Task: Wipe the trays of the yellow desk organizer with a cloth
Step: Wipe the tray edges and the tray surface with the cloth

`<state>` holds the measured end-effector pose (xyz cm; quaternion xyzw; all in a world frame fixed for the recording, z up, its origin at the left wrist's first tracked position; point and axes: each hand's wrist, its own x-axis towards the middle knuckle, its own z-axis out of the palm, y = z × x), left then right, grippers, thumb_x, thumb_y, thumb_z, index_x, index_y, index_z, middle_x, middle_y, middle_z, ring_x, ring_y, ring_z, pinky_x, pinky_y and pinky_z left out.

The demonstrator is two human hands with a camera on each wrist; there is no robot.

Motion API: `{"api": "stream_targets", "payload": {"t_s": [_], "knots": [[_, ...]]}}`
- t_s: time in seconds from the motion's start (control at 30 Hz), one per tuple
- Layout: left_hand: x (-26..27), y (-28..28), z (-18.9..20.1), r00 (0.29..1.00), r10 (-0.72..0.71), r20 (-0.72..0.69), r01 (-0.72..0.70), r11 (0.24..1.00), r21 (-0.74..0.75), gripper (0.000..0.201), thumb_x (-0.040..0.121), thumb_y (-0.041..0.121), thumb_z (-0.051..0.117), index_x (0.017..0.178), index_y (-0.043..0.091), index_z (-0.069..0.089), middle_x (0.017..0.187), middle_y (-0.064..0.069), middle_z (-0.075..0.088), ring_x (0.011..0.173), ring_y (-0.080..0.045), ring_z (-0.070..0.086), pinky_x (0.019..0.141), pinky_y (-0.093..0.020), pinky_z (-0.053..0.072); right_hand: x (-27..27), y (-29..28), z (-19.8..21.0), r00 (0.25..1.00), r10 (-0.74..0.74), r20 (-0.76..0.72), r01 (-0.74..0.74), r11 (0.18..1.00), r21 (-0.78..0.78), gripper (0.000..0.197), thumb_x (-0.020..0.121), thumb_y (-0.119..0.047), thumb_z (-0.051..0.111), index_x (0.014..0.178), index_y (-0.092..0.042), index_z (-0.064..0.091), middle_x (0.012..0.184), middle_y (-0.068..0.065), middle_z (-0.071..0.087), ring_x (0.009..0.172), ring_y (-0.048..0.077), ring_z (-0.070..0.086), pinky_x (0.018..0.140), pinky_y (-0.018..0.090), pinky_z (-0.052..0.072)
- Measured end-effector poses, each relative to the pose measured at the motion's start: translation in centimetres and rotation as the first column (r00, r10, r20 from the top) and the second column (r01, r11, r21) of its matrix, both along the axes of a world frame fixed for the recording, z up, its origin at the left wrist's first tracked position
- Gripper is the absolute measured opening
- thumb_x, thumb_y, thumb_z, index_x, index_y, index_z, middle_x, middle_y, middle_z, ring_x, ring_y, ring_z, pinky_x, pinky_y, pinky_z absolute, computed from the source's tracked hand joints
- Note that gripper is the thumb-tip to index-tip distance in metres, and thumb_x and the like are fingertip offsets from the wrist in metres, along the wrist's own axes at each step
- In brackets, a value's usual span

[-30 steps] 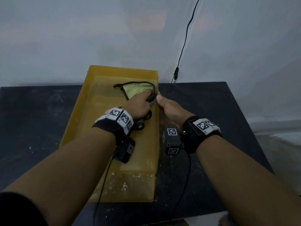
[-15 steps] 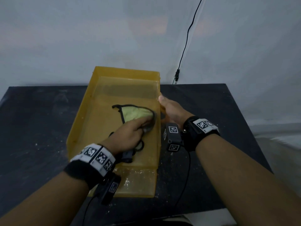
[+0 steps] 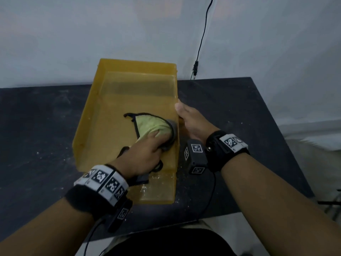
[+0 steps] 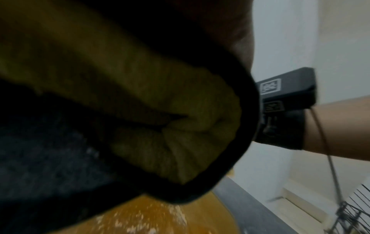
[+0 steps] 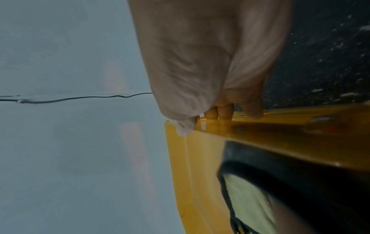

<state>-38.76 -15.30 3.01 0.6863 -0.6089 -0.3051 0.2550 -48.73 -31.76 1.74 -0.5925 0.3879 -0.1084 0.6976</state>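
Note:
A yellow translucent organizer tray [image 3: 110, 100] lies on the dark table, its open end toward me. My left hand [image 3: 147, 154] grips a yellow-green cloth [image 3: 149, 124] with black edging and holds it on the tray floor near the right wall. In the left wrist view the bunched cloth [image 4: 180, 126] fills the frame above the dusty tray floor [image 4: 160, 218]. My right hand [image 3: 191, 121] holds the tray's right wall, thumb on the rim and fingers down the outside. In the right wrist view its fingers [image 5: 224, 114] curl over the yellow wall [image 5: 280, 142].
The dark table [image 3: 36, 126] is speckled with white dust, as is the tray's near end [image 3: 158, 191]. A black cable [image 3: 201, 43] hangs down the white wall behind. The table's front edge is close to my body.
My left hand has dragged the cloth from the tray's far end back toward me along the right wall. The right hand has kept its hold on the wall.

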Motion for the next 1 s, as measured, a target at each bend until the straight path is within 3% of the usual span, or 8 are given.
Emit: {"api": "stream_targets", "payload": {"t_s": [0.17,0.3,0.4,0.6,0.7,0.83,0.93,1.0], "knots": [[-1.3,4.5,0.4,0.973,-0.228,0.043,0.228,0.974,-0.01,0.048,0.084,-0.006,0.042,0.125,0.015,0.057,0.137,-0.003,0.055,0.135,-0.021,0.041,0.111,-0.027,0.031,-0.6,0.7,1.2,1.0,-0.002,0.025,0.001,0.999,0.04,0.033,0.111,-0.03,0.031,0.13,-0.019,0.055,0.069,-0.017,0.068,0.064,-0.002,0.065,0.067,0.028,0.052],[-0.3,5.8,1.6,0.941,-0.322,-0.107,0.338,0.922,0.189,0.056,0.091,-0.006,0.044,0.138,0.022,0.055,0.14,0.014,0.052,0.126,0.013,0.041,0.108,-0.01,0.03,-0.5,1.3,2.0,1.0,-0.001,0.01,0.001,0.999,0.039,0.03,0.111,-0.03,0.03,0.105,-0.025,0.059,0.059,-0.018,0.066,0.057,-0.003,0.064,0.063,0.026,0.053],[-0.2,4.9,3.4,0.909,-0.206,-0.363,0.291,0.936,0.199,0.049,0.089,-0.008,0.044,0.129,0.014,0.063,0.126,0.012,0.063,0.113,0.008,0.056,0.098,-0.011,0.04,-0.6,1.5,2.2,1.0,-0.012,-0.003,0.012,0.999,0.032,0.03,0.111,-0.031,0.03,0.112,-0.023,0.06,0.062,-0.017,0.069,0.063,-0.001,0.066,0.061,0.025,0.054],[1.1,-1.2,3.8,0.358,0.407,-0.84,-0.453,0.863,0.225,0.027,0.088,-0.008,0.045,0.097,0.001,0.069,0.097,-0.021,0.064,0.085,-0.029,0.061,0.071,-0.029,0.047,-1.0,1.6,2.8,1.0,-0.019,-0.02,0.018,0.999,-0.052,0.032,0.111,-0.026,0.03,0.1,-0.018,0.059,0.06,-0.006,0.061,0.044,-0.003,0.057,0.044,0.012,0.045],[0.3,-4.4,3.0,0.626,0.351,-0.697,-0.389,0.915,0.111,0.026,0.091,-0.016,0.04,0.105,0.002,0.054,0.094,-0.016,0.05,0.073,-0.016,0.053,0.059,-0.015,0.043,-1.0,1.5,2.7,0.999,-0.047,0.01,0.047,0.999,0.0,0.029,0.111,-0.021,0.029,0.114,-0.012,0.056,0.056,-0.01,0.066,0.045,-0.002,0.06,0.043,0.012,0.045],[-1.0,-4.9,0.9,0.875,0.162,-0.457,-0.174,0.985,0.016,0.041,0.096,-0.006,0.042,0.134,0.006,0.051,0.12,-0.001,0.06,0.108,-0.006,0.057,0.094,-0.012,0.043,-1.2,0.7,3.0,0.999,-0.044,-0.025,0.044,0.999,0.012,0.031,0.11,-0.021,0.034,0.12,-0.011,0.062,0.083,0.0,0.067,0.055,-0.001,0.066,0.05,0.013,0.049],[-1.0,-1.4,0.7,0.979,0.088,-0.186,-0.079,0.995,0.056,0.056,0.09,0.005,0.042,0.144,0.016,0.045,0.142,0.002,0.052,0.132,-0.014,0.045,0.111,-0.023,0.033,-1.3,0.2,2.9,0.999,-0.019,-0.036,0.021,0.998,0.053,0.029,0.109,-0.028,0.038,0.106,-0.023,0.066,0.078,-0.006,0.073,0.065,0.005,0.069,0.057,0.02,0.055],[-0.6,1.3,1.1,0.993,-0.017,-0.116,0.03,0.993,0.112,0.058,0.087,0.004,0.041,0.143,0.017,0.048,0.139,0.013,0.047,0.133,-0.003,0.039,0.106,-0.008,0.026,-1.2,0.1,2.9,0.998,-0.016,-0.053,0.02,0.996,0.085,0.029,0.109,-0.032,0.039,0.104,-0.025,0.067,0.079,-0.008,0.075,0.075,0.009,0.071,0.07,0.026,0.058]]}}
